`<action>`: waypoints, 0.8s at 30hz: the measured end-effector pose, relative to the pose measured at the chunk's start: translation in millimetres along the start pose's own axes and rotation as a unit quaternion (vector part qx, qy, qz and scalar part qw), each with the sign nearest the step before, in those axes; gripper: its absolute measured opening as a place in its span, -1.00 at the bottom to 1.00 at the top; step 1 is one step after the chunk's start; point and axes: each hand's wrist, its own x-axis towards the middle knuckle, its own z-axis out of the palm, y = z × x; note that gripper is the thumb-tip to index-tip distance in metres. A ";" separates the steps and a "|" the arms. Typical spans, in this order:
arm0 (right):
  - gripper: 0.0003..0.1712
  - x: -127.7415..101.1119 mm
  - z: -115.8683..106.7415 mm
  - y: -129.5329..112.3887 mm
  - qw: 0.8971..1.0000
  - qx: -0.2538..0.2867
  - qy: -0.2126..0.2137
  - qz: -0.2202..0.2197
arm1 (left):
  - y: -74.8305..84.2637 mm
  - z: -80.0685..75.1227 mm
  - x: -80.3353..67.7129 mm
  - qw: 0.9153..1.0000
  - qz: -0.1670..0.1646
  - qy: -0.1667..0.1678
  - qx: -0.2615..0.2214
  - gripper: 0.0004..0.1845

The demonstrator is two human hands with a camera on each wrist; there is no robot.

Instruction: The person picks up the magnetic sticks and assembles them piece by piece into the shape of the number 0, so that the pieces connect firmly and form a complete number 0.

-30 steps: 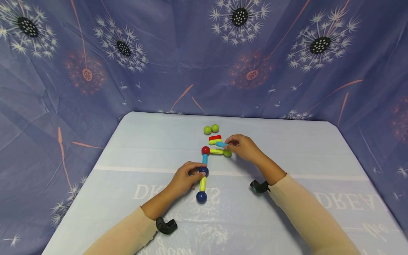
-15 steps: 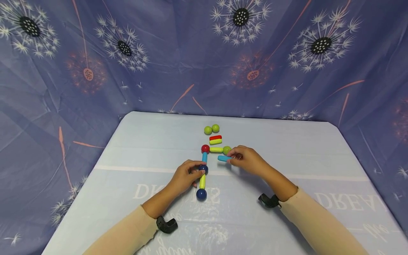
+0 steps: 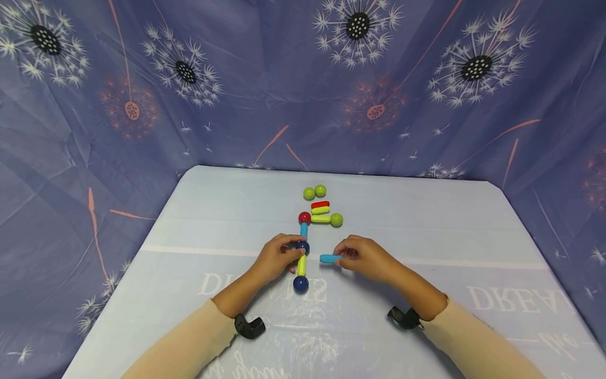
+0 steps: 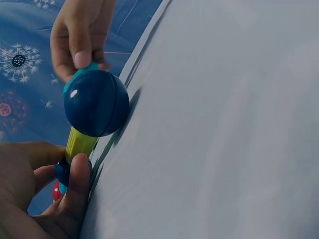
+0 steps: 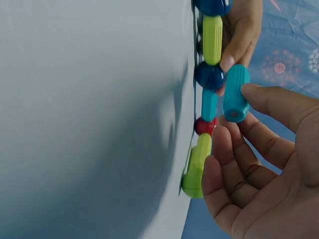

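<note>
My left hand point(image 3: 276, 258) grips the middle dark blue ball point(image 3: 304, 246) of a chain of balls and rods on the table. Toward me from that ball run a yellow rod point(image 3: 301, 266) and another dark blue ball point(image 3: 300, 285). On the far side, a light blue rod point(image 3: 304, 229) leads to a red ball point(image 3: 305, 218). From the red ball a second yellow rod point(image 3: 321, 219) extends right to a green ball point(image 3: 336, 219). My right hand point(image 3: 366, 259) pinches a loose light blue rod point(image 5: 236, 93) between thumb and fingers, apart from the chain and to its right.
Behind the chain lie a red rod point(image 3: 320, 204) and a yellow rod point(image 3: 320, 210) side by side. Two loose green balls point(image 3: 314, 191) sit farther back. A patterned blue cloth point(image 3: 265, 84) hangs beyond the white tabletop point(image 3: 426, 210).
My right hand has brought the light blue rod away from the loose rods, toward me, level with the middle ball. The chain has slid slightly away from me, with my left hand still holding it.
</note>
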 end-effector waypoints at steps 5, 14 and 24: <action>-0.84 -9.1 8.7 0.1 1.000 0.002 -0.016 -0.013 | -0.8 -0.3 0.8 1.000 0.001 -0.003 0.003 -0.65; -0.86 -15.7 21.6 -4.2 0.999 0.008 -0.033 -0.025 | -0.5 -0.5 0.3 1.000 -0.005 -0.005 0.000 -0.65; -0.85 -15.7 33.9 -13.1 0.998 0.006 -0.051 -0.036 | -0.2 -0.2 -0.6 1.000 -0.003 0.002 -0.004 -0.65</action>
